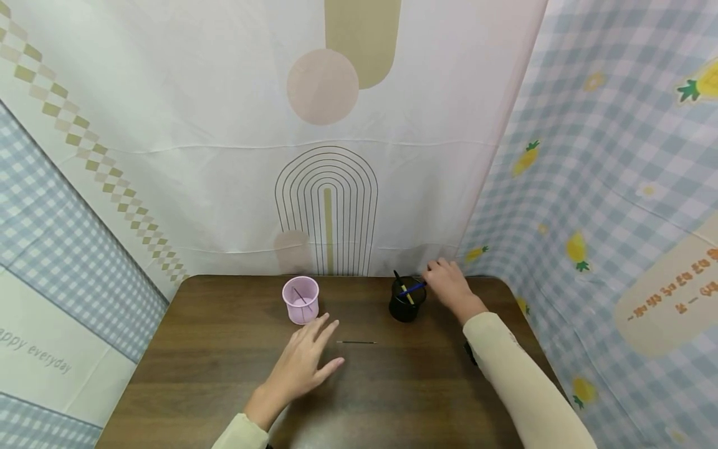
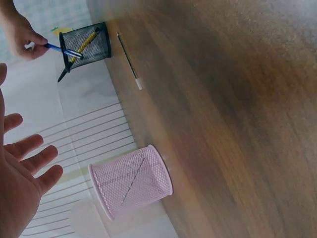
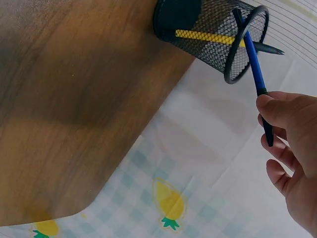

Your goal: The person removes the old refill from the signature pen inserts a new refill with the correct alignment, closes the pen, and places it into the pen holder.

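Observation:
My right hand [image 1: 449, 284] pinches a blue pen [image 3: 255, 67] near its dark end, between thumb and fingers. The pen's other end dips past the rim of a black mesh pen cup [image 3: 213, 39]. A yellow pen [image 3: 203, 37] with a dark tip leans inside that cup. My left hand [image 1: 303, 358] hovers with spread fingers over the table, holding nothing, just in front of a pink mesh pen cup [image 1: 300, 305]. A thin dark refill [image 2: 132, 181] slants inside the pink cup. Between the cups lies a thin dark refill with a white end [image 1: 356, 342].
Both cups stand toward the back edge of the brown wooden table [image 1: 224, 374]. Behind it hangs a patterned white curtain [image 1: 224, 206], with a blue checked curtain [image 1: 561, 218] on the right. A small black object [image 1: 470, 354] shows partly under the right forearm.

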Motion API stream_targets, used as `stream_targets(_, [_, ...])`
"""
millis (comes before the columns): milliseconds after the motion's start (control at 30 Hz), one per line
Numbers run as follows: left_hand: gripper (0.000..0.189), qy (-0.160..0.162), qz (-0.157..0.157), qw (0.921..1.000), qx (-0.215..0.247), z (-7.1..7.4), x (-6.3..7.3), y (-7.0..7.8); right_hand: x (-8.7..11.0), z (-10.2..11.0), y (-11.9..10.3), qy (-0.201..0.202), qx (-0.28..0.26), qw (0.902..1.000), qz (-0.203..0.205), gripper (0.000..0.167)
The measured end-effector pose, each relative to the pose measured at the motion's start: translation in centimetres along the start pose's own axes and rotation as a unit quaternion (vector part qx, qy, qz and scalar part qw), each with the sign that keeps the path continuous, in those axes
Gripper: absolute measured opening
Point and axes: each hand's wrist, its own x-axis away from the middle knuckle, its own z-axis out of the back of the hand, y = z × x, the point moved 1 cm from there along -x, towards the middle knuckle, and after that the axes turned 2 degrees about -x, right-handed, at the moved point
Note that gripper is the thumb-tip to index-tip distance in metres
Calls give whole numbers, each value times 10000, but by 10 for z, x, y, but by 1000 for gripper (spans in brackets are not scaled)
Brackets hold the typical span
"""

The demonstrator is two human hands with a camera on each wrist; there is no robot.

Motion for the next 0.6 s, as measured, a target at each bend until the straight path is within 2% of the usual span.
stream_targets(300, [73, -119, -33, 9999, 4, -2, 2, 4, -15, -9, -15, 148, 499, 9978, 416, 27])
stream_targets(600, [75, -189, -183, 9996, -117, -5, 2, 7, -25, -18, -22, -240, 536, 9974, 418, 31])
